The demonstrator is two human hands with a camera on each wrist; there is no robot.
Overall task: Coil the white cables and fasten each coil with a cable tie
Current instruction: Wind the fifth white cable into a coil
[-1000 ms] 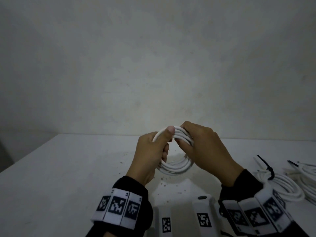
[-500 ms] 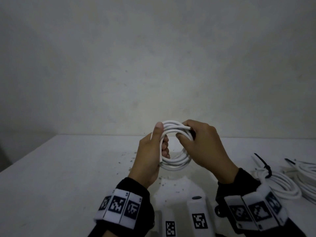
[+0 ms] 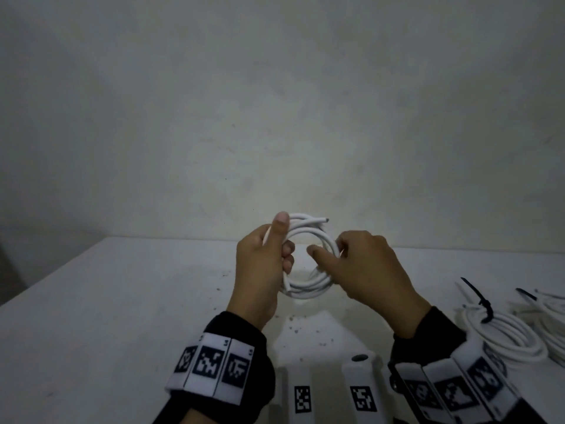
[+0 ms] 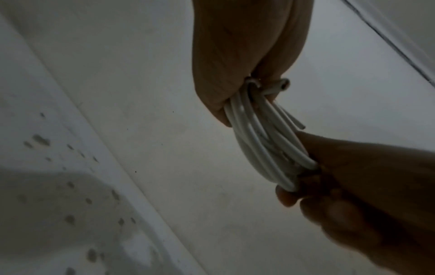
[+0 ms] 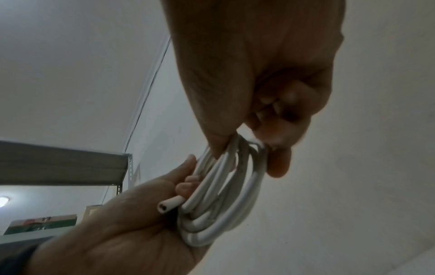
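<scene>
A coil of white cable (image 3: 308,286) is held upright above the white table (image 3: 122,301) by both hands. My left hand (image 3: 275,252) grips the coil's left side, its thumb pressed along the top loops. My right hand (image 3: 351,258) pinches the right side between thumb and curled fingers. One cut cable end (image 3: 324,220) sticks out at the top; the other end (image 5: 167,205) pokes out by the left palm. The left wrist view shows the coil (image 4: 259,141) spanning both hands. No cable tie is on this coil.
At the right of the table lies a coiled white cable (image 3: 504,335) bound by a black cable tie (image 3: 486,307), with another coil (image 3: 550,325) beyond it at the frame edge. Dark specks dot the table under my hands. A plain wall stands behind.
My right hand slid from the top of the coil round to its right side. A cut cable end now shows at the top. The left thumb stays on the loops.
</scene>
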